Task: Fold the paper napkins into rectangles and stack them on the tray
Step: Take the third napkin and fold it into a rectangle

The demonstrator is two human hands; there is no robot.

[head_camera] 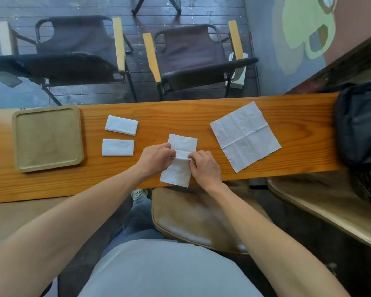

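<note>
Head camera: the left hand (156,156) and right hand (204,166) both pinch the middle of a half-folded napkin (179,160) on the wooden table (180,116), likely to fold it smaller. Two folded napkins (121,124) wait beside the tray (16,142), which holds nothing. One open napkin (245,136) lies flat nearby.

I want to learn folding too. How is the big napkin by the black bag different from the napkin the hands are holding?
The big napkin lies fully opened, a wide square; the held napkin is already a long narrow strip. Nothing touches the big napkin, while the left hand and right hand pinch the held napkin at its middle. The big napkin shows crossing crease lines; the held one bends where it is pinched. Both are white paper on the wooden table.
</note>
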